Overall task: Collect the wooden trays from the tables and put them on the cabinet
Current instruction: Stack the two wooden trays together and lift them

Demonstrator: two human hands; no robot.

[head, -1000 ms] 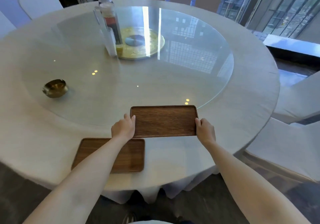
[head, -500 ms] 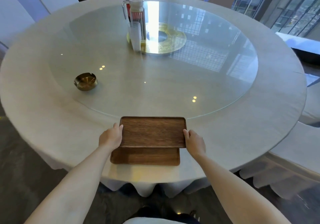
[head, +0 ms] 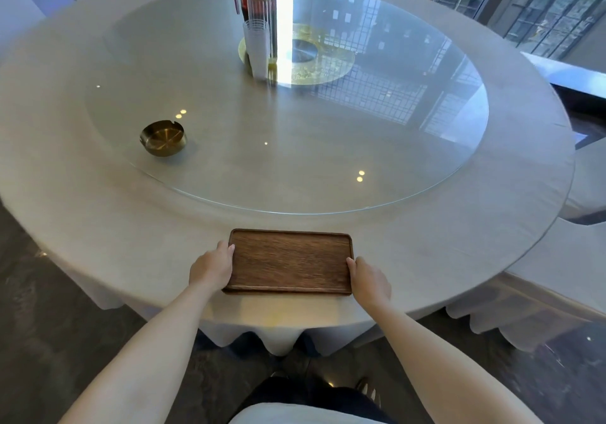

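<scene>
A dark wooden tray lies on the near rim of the round table, stacked squarely over a second tray of which only a thin front edge shows. My left hand grips the stack's left short side. My right hand grips its right short side. Both thumbs rest on the top tray's rim. No cabinet is in view.
A glass turntable covers the table's middle. On it stand a brass ashtray at the left and a clear pitcher with stacked cups at the far centre. White-covered chairs stand at the right.
The tray in my hands moved left and down onto the second tray; the two now line up as one stack. My view shifted left along the table.
</scene>
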